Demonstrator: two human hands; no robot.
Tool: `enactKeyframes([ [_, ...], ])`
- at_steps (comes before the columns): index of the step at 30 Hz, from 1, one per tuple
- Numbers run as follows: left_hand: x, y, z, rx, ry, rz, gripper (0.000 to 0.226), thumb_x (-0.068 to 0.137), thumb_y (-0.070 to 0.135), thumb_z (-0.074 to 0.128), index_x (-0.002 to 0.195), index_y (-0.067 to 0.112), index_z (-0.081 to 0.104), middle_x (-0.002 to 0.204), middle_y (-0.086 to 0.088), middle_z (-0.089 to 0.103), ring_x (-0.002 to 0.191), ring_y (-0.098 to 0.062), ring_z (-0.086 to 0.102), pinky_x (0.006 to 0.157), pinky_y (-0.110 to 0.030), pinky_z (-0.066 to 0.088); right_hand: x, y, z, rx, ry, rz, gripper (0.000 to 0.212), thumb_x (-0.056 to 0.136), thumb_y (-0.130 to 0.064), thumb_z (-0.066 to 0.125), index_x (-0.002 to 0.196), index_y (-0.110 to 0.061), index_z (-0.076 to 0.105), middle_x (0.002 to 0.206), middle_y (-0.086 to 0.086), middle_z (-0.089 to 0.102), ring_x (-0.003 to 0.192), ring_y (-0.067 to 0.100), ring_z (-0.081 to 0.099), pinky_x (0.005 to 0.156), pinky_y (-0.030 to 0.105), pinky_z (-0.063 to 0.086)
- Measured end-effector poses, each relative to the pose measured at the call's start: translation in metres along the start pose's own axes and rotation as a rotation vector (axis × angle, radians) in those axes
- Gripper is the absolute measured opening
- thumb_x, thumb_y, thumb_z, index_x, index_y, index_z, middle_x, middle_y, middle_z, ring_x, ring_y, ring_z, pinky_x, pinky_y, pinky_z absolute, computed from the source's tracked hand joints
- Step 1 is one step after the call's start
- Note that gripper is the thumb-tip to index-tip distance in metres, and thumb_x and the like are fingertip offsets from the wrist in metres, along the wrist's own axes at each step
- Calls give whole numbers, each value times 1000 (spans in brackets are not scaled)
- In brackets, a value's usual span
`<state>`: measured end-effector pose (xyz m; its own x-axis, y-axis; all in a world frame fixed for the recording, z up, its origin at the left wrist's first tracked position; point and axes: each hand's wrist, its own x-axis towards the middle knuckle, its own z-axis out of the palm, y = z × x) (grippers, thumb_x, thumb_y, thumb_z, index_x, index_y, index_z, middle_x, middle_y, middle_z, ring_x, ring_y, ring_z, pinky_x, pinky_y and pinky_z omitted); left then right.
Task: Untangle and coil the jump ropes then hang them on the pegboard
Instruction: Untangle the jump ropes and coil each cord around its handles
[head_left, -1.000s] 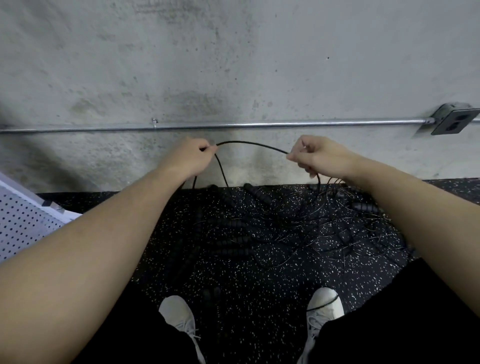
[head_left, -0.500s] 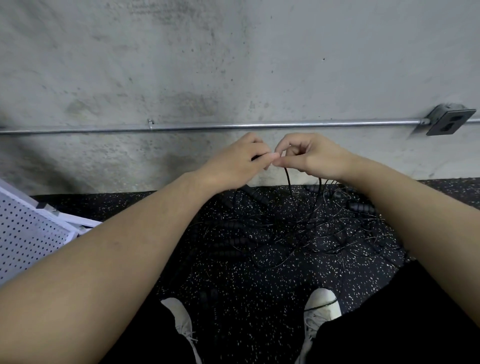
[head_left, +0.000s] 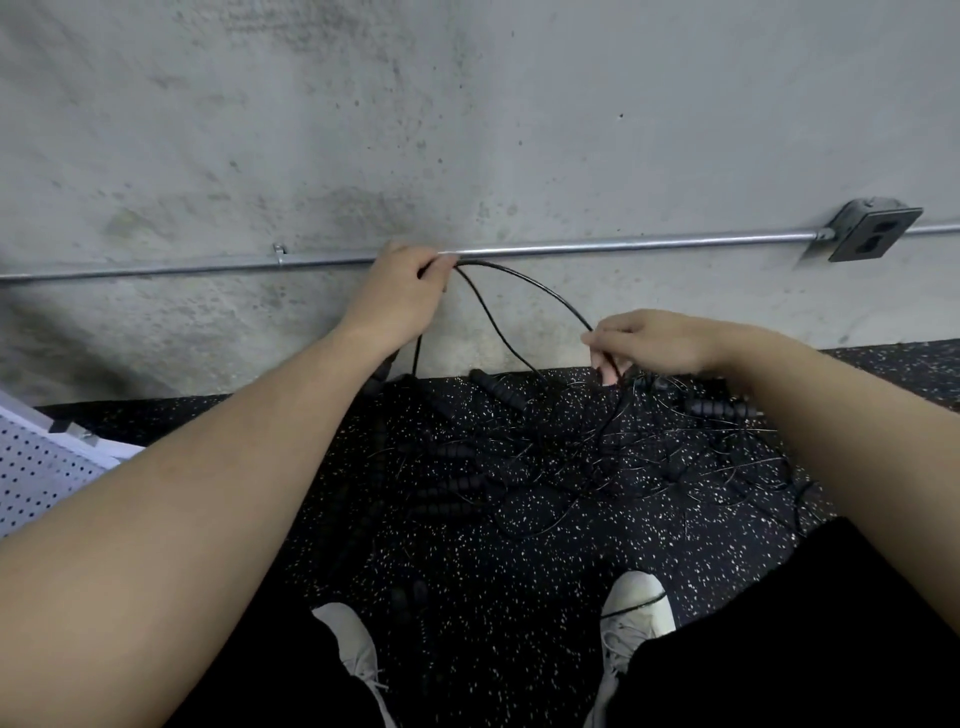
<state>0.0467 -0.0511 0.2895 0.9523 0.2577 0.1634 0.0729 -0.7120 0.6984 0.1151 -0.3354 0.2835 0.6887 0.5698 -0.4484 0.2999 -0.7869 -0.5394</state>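
Coiling has barely begun: left hand (head_left: 400, 296) and right hand (head_left: 657, 343) pinch one rope (head_left: 524, 283); the tangle (head_left: 561, 457) remains mid-frame, pegboard (head_left: 36, 467) bare lower left.

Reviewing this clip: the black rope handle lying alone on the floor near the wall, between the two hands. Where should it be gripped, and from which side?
Grip the ribbed black handle around its middle, coming from above. It lies flat on the speckled floor, angled, so fingers would best close across its width. Its near end runs into the rope tangle; the far end looks clearer.
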Motion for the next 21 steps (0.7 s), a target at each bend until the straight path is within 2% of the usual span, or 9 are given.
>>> enactKeyframes([
  [2,1,-8,0,44,-42,-89,45,108,37,47,87,3,66,66,4,46,47,-8,43,49,-27,32,-2,-3,-3,110,95,-38,50,104,-56,35,90,-16,60,71,0,59,69,18,54,74,39,49],
  [6,-4,-5,2,103,-119,-162,44,108,38,43,88,8,67,59,2,53,48,-15,50,51,-27,37,2,-12,-7,228,392,-56,43,102,-57,43,83,-22,60,70,-6,49,64,15,44,65,31,37],
  [7,-6,-1,3,103,-139,-156,42,108,39,42,88,11,67,67,-3,60,53,-16,54,53,-27,37,3,-13,-9,264,431,-57,40,100,-56,47,83,-23,61,70,-5,50,64,15,44,64,30,37],
  [9,-6,6,9,117,-157,-126,35,107,44,42,91,22,64,101,-15,68,78,-23,63,65,-30,42,2,-15,-10,305,447,-64,36,98,-54,56,84,-22,63,69,-4,48,63,15,41,63,30,37],
  [11,-8,17,13,90,-170,-88,27,104,48,47,110,30,65,128,-6,57,95,-17,57,80,-32,45,2,-17,-9,349,433,-85,31,93,-52,65,84,-22,66,64,-6,45,63,17,38,63,30,35],
  [14,-13,35,24,60,-242,24,27,101,50,51,122,37,64,129,8,44,102,-7,51,91,-29,41,1,-23,-6,396,428,-120,24,90,-44,73,86,-20,70,56,-14,44,54,9,36,54,22,33],
  [16,-19,48,35,97,-309,118,23,101,51,50,116,41,64,124,10,44,104,-6,51,91,-27,39,3,-26,-4,424,421,-141,22,89,-38,75,86,-17,69,57,-14,45,53,7,35,52,21,30],
  [19,-23,57,49,119,-361,207,19,102,52,50,87,42,57,109,11,46,86,-4,52,73,-24,37,2,-27,-4,489,417,-172,18,86,-33,77,81,-19,68,59,-9,45,57,10,34,55,27,28],
  [21,-21,58,53,91,-351,241,24,103,48,50,84,37,59,99,13,45,81,-4,52,72,-28,38,2,-24,-5,511,398,-185,16,86,-31,76,84,-17,68,59,-8,43,57,11,34,56,28,29],
])
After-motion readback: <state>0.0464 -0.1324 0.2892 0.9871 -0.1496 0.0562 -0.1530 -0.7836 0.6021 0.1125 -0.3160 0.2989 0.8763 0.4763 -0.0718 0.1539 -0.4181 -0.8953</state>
